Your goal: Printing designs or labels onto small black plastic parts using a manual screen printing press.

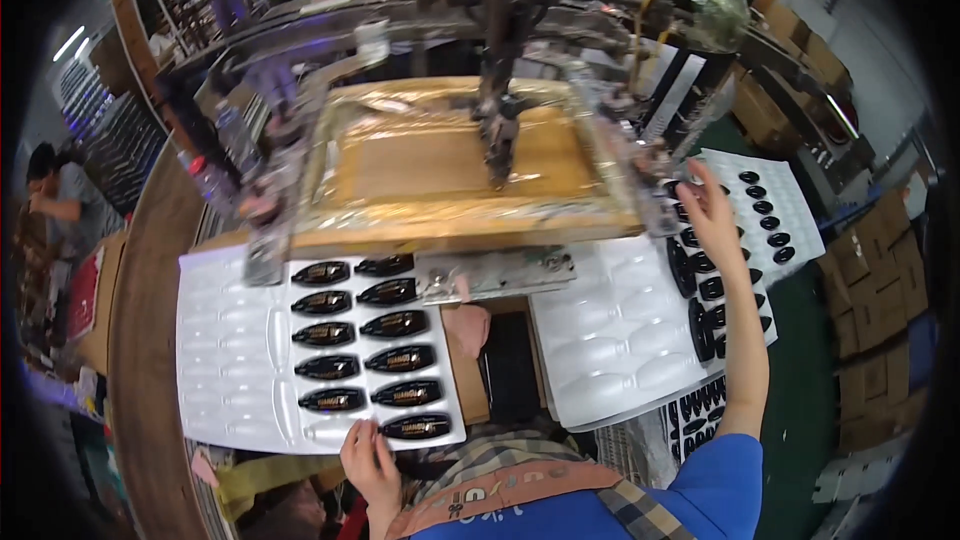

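On the left lies a white moulded tray (230, 340) with rows of glossy black oval pieces (403, 358) that carry gold print. My left hand (370, 465) is at that tray's near edge, fingers loosely bent and slightly apart, beside the nearest printed piece; nothing shows in it. My right arm reaches far out over a second white tray (610, 340), which has black pieces (703, 330) along its right side. My right hand (708, 208) hovers above the far pieces with fingers spread, holding nothing visible. A printing frame (460, 215) with a yellowish screen hangs between the trays, blurred.
Under the frame sits a metal fixture (495, 275), with a pink cloth (467, 328) just in front. Another white tray (800, 200) with black pieces lies far right. Cardboard boxes (880, 290) are stacked beyond the green floor. Other people (60, 190) are in the background.
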Motion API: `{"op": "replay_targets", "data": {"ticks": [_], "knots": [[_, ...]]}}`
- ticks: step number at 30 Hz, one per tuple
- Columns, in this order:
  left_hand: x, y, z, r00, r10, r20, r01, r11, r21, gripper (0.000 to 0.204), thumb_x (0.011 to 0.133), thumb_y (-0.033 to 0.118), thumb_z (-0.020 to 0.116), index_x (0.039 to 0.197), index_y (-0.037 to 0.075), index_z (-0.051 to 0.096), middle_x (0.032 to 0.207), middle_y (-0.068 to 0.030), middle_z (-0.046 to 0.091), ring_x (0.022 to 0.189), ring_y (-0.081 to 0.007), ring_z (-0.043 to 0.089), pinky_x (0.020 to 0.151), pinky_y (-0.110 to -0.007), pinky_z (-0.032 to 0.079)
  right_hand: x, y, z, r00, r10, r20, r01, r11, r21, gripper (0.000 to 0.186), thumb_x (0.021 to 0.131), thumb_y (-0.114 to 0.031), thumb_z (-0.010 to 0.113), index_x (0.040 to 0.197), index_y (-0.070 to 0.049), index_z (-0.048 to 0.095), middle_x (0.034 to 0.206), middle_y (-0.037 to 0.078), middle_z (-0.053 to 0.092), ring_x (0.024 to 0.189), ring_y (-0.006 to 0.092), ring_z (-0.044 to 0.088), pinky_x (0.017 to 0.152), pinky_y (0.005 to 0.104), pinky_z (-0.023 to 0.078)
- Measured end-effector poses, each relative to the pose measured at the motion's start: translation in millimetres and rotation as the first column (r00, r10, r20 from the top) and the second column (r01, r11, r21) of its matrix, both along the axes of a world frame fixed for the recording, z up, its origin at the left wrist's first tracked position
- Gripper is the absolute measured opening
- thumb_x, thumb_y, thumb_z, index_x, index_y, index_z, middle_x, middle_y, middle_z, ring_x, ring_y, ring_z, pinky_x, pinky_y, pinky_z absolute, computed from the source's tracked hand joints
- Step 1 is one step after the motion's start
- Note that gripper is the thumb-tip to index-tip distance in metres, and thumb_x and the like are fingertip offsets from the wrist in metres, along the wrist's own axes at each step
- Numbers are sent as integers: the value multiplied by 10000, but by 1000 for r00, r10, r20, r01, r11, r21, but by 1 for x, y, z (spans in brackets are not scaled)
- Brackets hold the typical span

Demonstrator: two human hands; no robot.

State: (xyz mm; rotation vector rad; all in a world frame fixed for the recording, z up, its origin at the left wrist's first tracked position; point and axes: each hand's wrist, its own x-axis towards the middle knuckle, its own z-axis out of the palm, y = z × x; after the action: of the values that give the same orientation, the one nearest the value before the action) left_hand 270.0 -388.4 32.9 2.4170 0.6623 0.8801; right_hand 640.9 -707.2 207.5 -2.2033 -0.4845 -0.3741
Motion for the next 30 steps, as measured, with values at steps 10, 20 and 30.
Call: {"op": "replay_targets", "data": {"ticks": [10,20,30], "knots": [[124,31,117,879,-339,335,291,938,187,228,719,-47,552,943,-15,578,926,-134,596,914,-311,538,799,-368,424,37,-56,-66,974,-193,116,226,822,-523,557,731,-201,601,1202,-18,366,933,219,555,880,343,541,742,398,432],[294,76,96,789,-531,310,514,846,141,185,834,141,477,908,7,581,880,-86,615,795,-215,575,743,-330,441,-40,42,-20,957,252,-148,-254,967,5,251,834,-192,512,1024,-34,554,1019,92,549,903,185,525,760,309,432],[218,111,122,762,-228,606,602,594,-534,166,826,85,552,956,-9,596,863,-26,594,756,-70,530,685,-200,424,-69,157,-13,877,428,-219,-478,830,-289,439,737,-316,657,1051,-32,543,981,148,572,908,289,532,825,333,392]]}}
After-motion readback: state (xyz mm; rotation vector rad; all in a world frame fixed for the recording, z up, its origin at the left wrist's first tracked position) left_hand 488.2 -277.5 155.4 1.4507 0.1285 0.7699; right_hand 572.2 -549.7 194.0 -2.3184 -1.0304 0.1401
